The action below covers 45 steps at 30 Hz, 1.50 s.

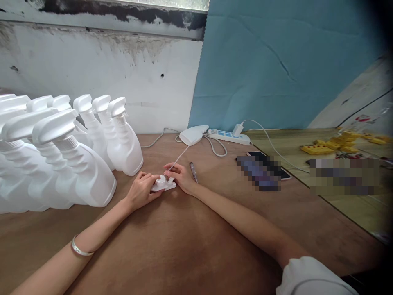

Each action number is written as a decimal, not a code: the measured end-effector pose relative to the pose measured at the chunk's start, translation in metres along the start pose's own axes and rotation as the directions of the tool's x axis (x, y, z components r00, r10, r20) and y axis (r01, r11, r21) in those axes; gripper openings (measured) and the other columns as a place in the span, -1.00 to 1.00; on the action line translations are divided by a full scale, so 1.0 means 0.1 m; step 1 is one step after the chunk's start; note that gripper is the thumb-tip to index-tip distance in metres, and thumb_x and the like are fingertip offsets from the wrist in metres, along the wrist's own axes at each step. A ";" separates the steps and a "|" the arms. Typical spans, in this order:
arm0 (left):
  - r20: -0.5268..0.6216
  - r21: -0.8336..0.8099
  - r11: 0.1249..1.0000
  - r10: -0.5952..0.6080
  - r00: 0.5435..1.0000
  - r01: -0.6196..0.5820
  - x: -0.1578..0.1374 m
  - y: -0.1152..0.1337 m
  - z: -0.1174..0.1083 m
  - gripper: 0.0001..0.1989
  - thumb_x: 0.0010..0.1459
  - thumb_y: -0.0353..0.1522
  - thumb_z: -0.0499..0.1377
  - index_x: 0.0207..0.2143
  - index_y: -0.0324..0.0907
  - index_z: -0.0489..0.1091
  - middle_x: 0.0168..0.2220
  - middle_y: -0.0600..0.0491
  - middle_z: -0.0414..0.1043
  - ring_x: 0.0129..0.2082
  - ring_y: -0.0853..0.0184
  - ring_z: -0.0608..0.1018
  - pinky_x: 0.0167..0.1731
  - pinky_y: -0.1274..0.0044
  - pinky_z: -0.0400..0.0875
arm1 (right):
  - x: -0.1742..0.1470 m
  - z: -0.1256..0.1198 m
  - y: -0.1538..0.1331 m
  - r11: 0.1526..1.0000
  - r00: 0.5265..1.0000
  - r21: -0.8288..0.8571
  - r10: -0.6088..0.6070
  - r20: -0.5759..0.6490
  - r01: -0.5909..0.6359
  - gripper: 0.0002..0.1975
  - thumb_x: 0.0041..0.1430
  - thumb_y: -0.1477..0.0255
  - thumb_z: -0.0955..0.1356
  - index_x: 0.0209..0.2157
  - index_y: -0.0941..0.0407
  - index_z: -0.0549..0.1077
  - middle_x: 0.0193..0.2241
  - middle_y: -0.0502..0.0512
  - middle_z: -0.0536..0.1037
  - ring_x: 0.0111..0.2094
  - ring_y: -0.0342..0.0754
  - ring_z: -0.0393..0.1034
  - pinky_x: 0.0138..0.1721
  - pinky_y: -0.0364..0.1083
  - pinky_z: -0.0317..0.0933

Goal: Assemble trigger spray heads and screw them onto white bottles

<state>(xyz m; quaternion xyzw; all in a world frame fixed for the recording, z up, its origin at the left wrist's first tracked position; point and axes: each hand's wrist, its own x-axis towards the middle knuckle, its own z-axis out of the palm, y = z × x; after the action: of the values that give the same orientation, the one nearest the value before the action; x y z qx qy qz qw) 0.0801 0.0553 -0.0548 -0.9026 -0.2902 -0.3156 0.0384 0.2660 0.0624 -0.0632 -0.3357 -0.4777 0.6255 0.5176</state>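
Observation:
My left hand (143, 189) grips the near-left side of a small white plastic part (164, 185) with a raised round cup on a flat base. Its fingertips rest on the cup and the thumb lies along the base. At the part's far right side, my right hand (180, 176) has its fingers bent and closed by the thin white cord (179, 157); whether they pinch the cord or the part is hard to see. The cord rises from there toward a smooth white plastic housing (193, 135) lying at the back. A small screwdriver-like tool (193, 172) lies just right of my right hand.
Rows of white trigger spray bottles (87, 176) stand at the left. By the wall lies a power strip (229, 136) with a plugged-in charger (238, 129) and loose cables. Phones (285, 175) lie at the right, partly pixelated. Yellow pieces (334, 143) sit farther right.

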 end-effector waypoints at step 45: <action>-0.002 0.085 0.987 0.140 0.990 -0.139 0.01 0.02 -0.04 -0.78 0.14 -0.25 0.05 -0.24 -0.20 0.28 -0.46 0.05 0.43 -0.45 0.34 0.43 -0.34 0.47 0.18 | -0.28 0.24 -0.11 0.543 0.854 -0.716 -0.501 0.142 0.438 -0.83 0.16 0.38 0.21 -0.28 0.12 0.38 -0.40 0.08 0.46 -0.38 -0.13 0.32 -0.32 -0.14 0.20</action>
<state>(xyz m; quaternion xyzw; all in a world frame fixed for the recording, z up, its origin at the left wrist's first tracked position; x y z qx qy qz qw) 0.0799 0.0530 -0.0513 -0.9171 -0.2393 -0.3030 0.0997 0.2542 0.0293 -0.0472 -0.3966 -0.7362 0.2079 0.5074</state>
